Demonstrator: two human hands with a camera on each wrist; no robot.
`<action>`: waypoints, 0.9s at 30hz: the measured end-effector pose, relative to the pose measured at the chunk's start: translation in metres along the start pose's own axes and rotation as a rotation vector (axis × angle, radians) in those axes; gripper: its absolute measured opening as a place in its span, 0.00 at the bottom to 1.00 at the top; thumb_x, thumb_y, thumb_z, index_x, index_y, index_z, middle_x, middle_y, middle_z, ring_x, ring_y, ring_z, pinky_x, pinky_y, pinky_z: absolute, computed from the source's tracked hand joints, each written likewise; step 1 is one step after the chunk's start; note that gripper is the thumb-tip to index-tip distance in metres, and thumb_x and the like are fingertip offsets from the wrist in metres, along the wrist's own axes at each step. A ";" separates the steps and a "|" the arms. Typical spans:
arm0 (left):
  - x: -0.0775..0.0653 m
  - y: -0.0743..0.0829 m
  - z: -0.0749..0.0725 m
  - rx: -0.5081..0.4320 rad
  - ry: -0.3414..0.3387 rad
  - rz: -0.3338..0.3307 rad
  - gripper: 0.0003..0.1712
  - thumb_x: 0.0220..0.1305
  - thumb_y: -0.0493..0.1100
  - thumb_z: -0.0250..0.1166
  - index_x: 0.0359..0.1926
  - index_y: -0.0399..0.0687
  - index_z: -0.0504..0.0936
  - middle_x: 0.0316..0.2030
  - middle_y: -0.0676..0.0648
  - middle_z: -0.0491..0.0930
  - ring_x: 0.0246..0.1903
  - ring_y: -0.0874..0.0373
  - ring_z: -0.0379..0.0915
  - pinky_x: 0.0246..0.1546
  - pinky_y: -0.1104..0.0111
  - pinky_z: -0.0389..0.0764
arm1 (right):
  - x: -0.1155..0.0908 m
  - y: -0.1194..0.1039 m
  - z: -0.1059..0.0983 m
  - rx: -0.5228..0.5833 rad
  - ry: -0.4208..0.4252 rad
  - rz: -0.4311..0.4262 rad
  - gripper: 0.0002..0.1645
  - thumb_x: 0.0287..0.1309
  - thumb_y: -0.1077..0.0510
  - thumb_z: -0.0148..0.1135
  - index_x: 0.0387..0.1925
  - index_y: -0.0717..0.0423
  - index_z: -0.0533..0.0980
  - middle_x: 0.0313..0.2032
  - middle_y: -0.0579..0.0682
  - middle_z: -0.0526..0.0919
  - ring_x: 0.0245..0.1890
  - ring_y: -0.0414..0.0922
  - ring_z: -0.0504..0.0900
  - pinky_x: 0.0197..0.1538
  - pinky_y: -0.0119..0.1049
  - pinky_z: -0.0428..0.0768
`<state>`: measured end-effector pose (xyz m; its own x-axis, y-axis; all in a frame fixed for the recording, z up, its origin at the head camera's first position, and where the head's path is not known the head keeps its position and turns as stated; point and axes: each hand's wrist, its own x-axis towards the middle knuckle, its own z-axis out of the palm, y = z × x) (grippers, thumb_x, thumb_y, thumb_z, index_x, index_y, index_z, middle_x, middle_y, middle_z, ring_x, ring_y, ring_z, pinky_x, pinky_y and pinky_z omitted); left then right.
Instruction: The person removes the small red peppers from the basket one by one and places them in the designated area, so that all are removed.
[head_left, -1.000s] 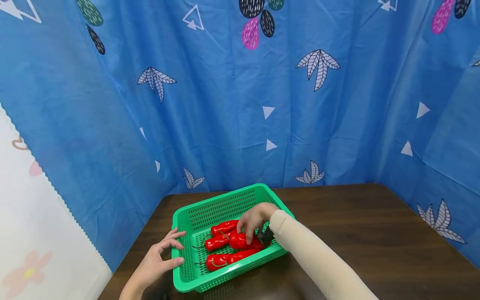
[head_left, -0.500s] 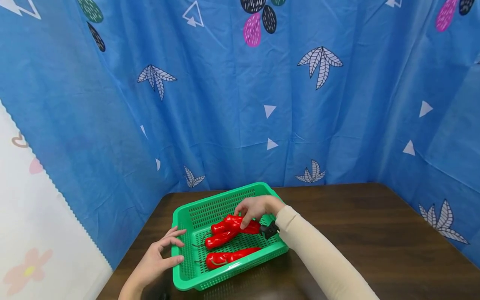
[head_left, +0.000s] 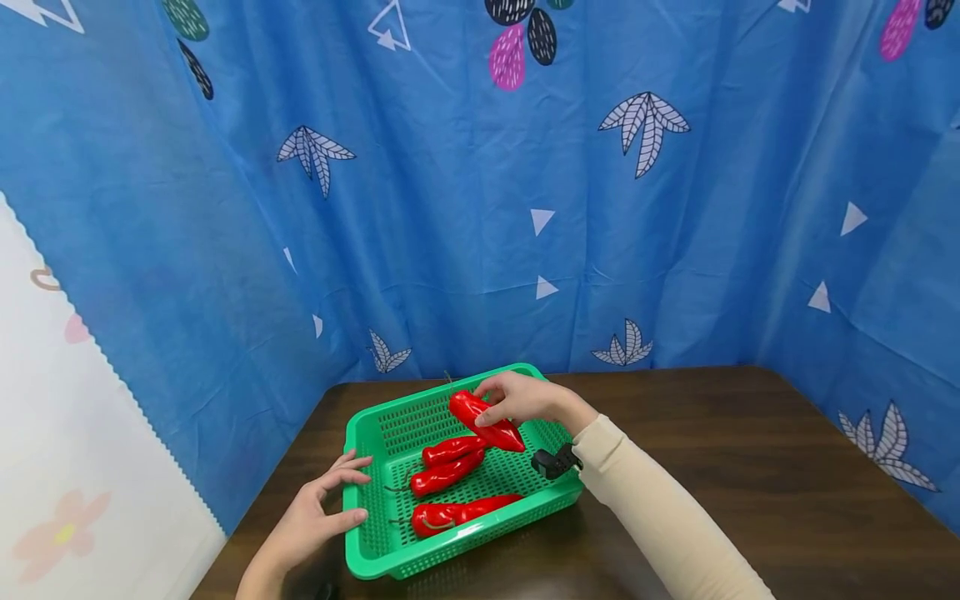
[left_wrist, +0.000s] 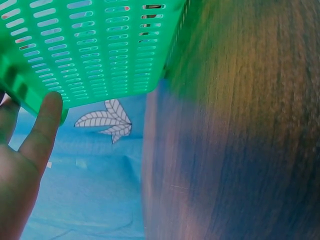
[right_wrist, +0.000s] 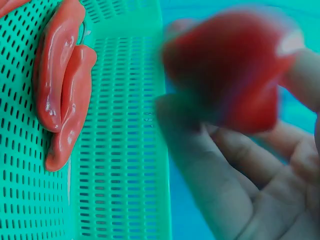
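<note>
My right hand (head_left: 521, 396) pinches a long, shiny red chili pepper (head_left: 480, 414) between thumb and fingers, raised over the back right part of a green plastic basket (head_left: 461, 539). Close up in the right wrist view, the held pepper (right_wrist: 235, 65) is blurred. Lower in the basket, two more red peppers (head_left: 446, 475) lie side by side, and others (head_left: 433, 518) rest along the front wall. At the basket's left end, my left hand (head_left: 311, 508) rests on the rim, its fingers fairly straight and the thumb apart. In the left wrist view a digit (left_wrist: 47, 120) touches the basket's edge.
The basket stands on a dark wooden table (head_left: 697, 467) that extends to the right. A blue patterned curtain (head_left: 465, 208) hangs close behind the table and round its sides. A black wrist camera (head_left: 555, 461) sits under my right wrist, near the basket's right rim.
My right hand has lifted a red pepper from the pile, up and toward the back of the basket, uncovering the peppers below. The left hand has stayed at the left rim.
</note>
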<state>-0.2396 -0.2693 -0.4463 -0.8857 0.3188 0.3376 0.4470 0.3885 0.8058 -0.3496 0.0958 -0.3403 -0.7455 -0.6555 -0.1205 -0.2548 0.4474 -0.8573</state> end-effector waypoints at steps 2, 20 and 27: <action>0.000 0.000 -0.001 0.002 -0.002 0.003 0.18 0.60 0.33 0.69 0.51 0.41 0.80 0.66 0.34 0.71 0.67 0.90 0.46 0.57 0.22 0.48 | -0.005 0.001 -0.002 0.063 0.022 0.001 0.33 0.62 0.56 0.68 0.66 0.60 0.69 0.42 0.55 0.86 0.35 0.46 0.86 0.37 0.40 0.87; -0.002 0.004 0.001 0.003 0.013 0.026 0.12 0.59 0.32 0.70 0.43 0.45 0.80 0.65 0.41 0.74 0.68 0.88 0.47 0.57 0.24 0.51 | -0.073 0.015 -0.026 0.296 0.225 -0.105 0.42 0.66 0.55 0.64 0.76 0.49 0.56 0.56 0.66 0.77 0.48 0.51 0.84 0.46 0.51 0.88; -0.001 0.003 0.000 0.006 0.005 0.017 0.12 0.59 0.33 0.70 0.43 0.43 0.80 0.65 0.36 0.73 0.67 0.89 0.47 0.57 0.23 0.51 | -0.096 0.036 -0.032 0.374 0.328 -0.093 0.41 0.67 0.57 0.63 0.75 0.52 0.55 0.58 0.69 0.74 0.47 0.51 0.84 0.45 0.53 0.87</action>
<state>-0.2373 -0.2681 -0.4441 -0.8784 0.3209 0.3542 0.4630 0.3880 0.7969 -0.3067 0.1942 -0.3441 -0.8997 -0.4296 0.0771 -0.1359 0.1079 -0.9848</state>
